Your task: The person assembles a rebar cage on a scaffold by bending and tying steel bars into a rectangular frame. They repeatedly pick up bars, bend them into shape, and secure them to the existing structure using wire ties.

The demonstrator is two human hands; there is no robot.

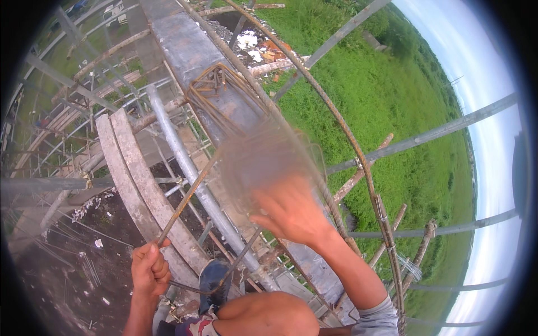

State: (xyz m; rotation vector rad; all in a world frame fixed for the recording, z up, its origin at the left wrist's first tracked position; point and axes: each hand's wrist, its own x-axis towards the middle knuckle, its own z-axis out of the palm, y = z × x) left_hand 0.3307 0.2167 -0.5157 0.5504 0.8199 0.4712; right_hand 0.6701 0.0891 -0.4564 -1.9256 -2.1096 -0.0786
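My left hand [150, 270], at the lower left, is closed round a thin rusty steel rod [188, 200]. That rod slants up and right from the fist. A darker curved length of rod [235, 266] runs from below the same fist toward my right hand; I cannot tell if it is one piece. My right hand [292, 211] reaches over the grey steel beam form [182, 39] with its fingers stretched and spread. A blurred patch hides its fingertips and whatever they touch. Just beyond, bent rusty rebar stirrups [218, 84] lie bunched along the beam form.
Two curved planks [143, 185] and a silver scaffold pipe [190, 168] lie left of the beam form, above dark ground far below. Long rebars [330, 106] and grey pipes [431, 134] cross on the right over green grass. My shoe [213, 283] stands near the pipe.
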